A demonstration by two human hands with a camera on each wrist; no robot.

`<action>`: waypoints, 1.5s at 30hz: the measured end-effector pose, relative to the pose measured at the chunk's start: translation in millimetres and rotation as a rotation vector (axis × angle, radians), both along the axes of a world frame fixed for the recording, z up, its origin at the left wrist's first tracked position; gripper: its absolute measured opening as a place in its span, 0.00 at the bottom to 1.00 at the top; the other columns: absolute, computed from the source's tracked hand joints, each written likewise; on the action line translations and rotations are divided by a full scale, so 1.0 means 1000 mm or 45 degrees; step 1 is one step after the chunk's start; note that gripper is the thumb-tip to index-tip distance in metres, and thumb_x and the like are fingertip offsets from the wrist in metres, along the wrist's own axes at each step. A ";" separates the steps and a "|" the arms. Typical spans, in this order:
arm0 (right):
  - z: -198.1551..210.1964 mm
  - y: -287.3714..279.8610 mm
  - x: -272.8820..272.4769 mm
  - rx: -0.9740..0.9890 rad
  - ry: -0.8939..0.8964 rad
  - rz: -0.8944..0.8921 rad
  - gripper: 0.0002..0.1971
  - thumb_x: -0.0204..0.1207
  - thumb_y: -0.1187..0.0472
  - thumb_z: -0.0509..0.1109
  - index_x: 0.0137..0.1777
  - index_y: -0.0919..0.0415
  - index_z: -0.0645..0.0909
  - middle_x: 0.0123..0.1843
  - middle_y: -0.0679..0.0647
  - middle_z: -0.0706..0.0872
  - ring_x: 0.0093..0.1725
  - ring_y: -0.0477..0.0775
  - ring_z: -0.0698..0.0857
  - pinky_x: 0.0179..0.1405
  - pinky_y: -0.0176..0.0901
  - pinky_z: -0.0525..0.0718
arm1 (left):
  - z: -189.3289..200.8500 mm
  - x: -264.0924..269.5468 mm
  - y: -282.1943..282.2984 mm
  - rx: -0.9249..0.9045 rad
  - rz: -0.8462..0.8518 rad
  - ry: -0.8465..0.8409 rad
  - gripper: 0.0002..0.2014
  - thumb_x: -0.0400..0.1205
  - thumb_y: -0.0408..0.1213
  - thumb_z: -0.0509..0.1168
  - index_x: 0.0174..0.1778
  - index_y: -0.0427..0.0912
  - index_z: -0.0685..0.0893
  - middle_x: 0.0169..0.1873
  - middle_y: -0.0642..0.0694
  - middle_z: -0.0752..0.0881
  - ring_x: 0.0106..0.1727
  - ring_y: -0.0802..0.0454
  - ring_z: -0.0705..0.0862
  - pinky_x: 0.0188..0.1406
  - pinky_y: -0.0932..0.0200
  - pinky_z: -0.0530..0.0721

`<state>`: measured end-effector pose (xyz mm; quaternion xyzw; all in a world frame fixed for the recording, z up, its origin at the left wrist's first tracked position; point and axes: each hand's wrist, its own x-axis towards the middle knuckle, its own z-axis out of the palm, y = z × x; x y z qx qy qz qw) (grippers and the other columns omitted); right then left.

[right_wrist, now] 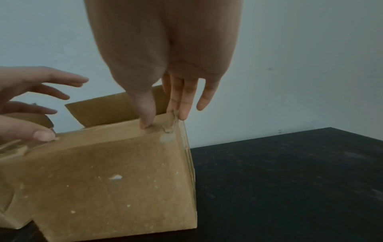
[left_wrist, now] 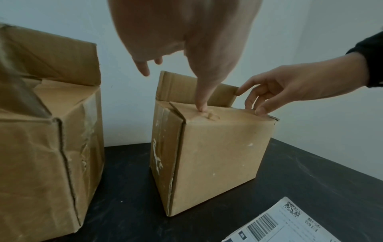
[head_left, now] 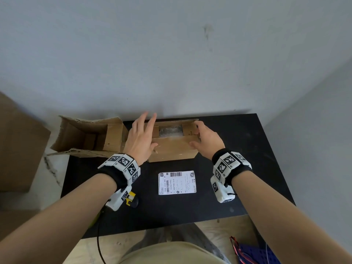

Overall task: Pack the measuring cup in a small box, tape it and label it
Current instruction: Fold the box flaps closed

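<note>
Head view: black table (head_left: 247, 168) against grey wall (head_left: 171, 54), label (head_left: 177, 182) before small box (head_left: 171, 151)

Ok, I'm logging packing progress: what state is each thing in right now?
small box: near flap folded down, far flap up, untaped
large box: open, flaps up
shipping label: loose, flat on the table
left hand: fingers straight, thumb pressing near flap
right hand: thumb pressing near flap

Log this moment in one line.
small box: half closed | left hand: thumb presses near flap | right hand: thumb likewise | far flap: up | shipping label: on table
</note>
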<state>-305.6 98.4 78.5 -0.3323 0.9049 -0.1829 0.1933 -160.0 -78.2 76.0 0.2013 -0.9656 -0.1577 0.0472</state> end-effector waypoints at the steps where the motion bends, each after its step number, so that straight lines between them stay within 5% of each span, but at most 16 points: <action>1: -0.001 -0.001 0.000 -0.021 0.002 -0.024 0.36 0.73 0.57 0.74 0.77 0.57 0.59 0.68 0.56 0.78 0.64 0.59 0.79 0.65 0.57 0.77 | -0.001 -0.001 -0.001 -0.027 -0.011 -0.026 0.41 0.75 0.39 0.73 0.81 0.41 0.58 0.79 0.38 0.57 0.79 0.39 0.58 0.77 0.44 0.62; 7: 0.001 -0.004 0.002 -0.121 0.310 0.056 0.46 0.65 0.63 0.79 0.80 0.58 0.56 0.79 0.56 0.61 0.79 0.57 0.61 0.76 0.53 0.65 | -0.003 0.001 -0.002 -0.009 -0.061 0.010 0.30 0.75 0.38 0.72 0.73 0.44 0.71 0.70 0.44 0.76 0.74 0.45 0.70 0.74 0.46 0.67; 11: -0.004 -0.005 0.010 -0.133 0.327 0.294 0.33 0.70 0.70 0.70 0.76 0.56 0.69 0.80 0.55 0.65 0.80 0.56 0.63 0.78 0.51 0.59 | -0.008 0.004 -0.003 0.000 -0.112 -0.029 0.22 0.80 0.39 0.66 0.70 0.44 0.75 0.67 0.47 0.78 0.70 0.48 0.74 0.69 0.52 0.70; 14: -0.015 -0.004 0.019 -0.168 0.316 0.376 0.23 0.74 0.72 0.66 0.70 0.63 0.76 0.77 0.59 0.71 0.74 0.62 0.72 0.76 0.56 0.66 | -0.011 0.005 -0.003 0.034 -0.143 -0.050 0.19 0.82 0.38 0.63 0.70 0.43 0.77 0.67 0.48 0.77 0.69 0.48 0.74 0.68 0.54 0.70; 18: -0.028 0.000 0.029 -0.110 0.329 0.386 0.24 0.81 0.55 0.63 0.76 0.60 0.69 0.79 0.53 0.68 0.80 0.54 0.65 0.81 0.51 0.50 | -0.015 0.006 -0.003 0.017 -0.166 -0.072 0.19 0.83 0.42 0.61 0.69 0.41 0.78 0.67 0.47 0.77 0.68 0.48 0.73 0.67 0.53 0.72; 20: -0.031 0.002 0.031 -0.058 0.375 0.379 0.29 0.80 0.47 0.64 0.78 0.57 0.66 0.81 0.49 0.66 0.82 0.52 0.59 0.81 0.59 0.41 | -0.014 0.006 -0.002 -0.005 -0.186 -0.117 0.25 0.80 0.52 0.64 0.68 0.40 0.78 0.67 0.47 0.75 0.68 0.48 0.72 0.67 0.52 0.72; 23: -0.032 0.002 0.031 -0.064 0.245 0.370 0.32 0.79 0.52 0.66 0.81 0.55 0.60 0.82 0.49 0.63 0.84 0.54 0.54 0.82 0.62 0.45 | -0.011 0.003 -0.001 -0.074 -0.228 -0.228 0.33 0.73 0.59 0.69 0.67 0.40 0.76 0.68 0.47 0.70 0.68 0.48 0.70 0.69 0.52 0.72; 28: -0.035 0.000 0.033 -0.113 0.240 0.369 0.30 0.80 0.57 0.65 0.81 0.56 0.61 0.81 0.53 0.64 0.83 0.58 0.55 0.81 0.56 0.47 | -0.009 -0.001 0.002 0.012 -0.167 -0.330 0.29 0.73 0.50 0.73 0.65 0.40 0.71 0.82 0.40 0.50 0.83 0.42 0.49 0.81 0.44 0.55; 35: -0.048 0.004 0.046 -0.205 0.400 0.393 0.27 0.78 0.59 0.69 0.77 0.57 0.70 0.74 0.59 0.75 0.77 0.68 0.68 0.76 0.65 0.61 | -0.014 0.008 0.001 0.039 -0.271 -0.383 0.34 0.79 0.48 0.66 0.80 0.56 0.58 0.82 0.40 0.49 0.83 0.39 0.44 0.78 0.43 0.58; 45: -0.053 0.002 0.073 -0.236 0.447 0.424 0.24 0.78 0.59 0.69 0.74 0.55 0.74 0.73 0.59 0.77 0.75 0.69 0.70 0.75 0.69 0.61 | -0.021 0.043 0.009 -0.093 -0.234 -0.447 0.32 0.84 0.51 0.56 0.82 0.56 0.49 0.83 0.42 0.44 0.83 0.41 0.41 0.80 0.49 0.55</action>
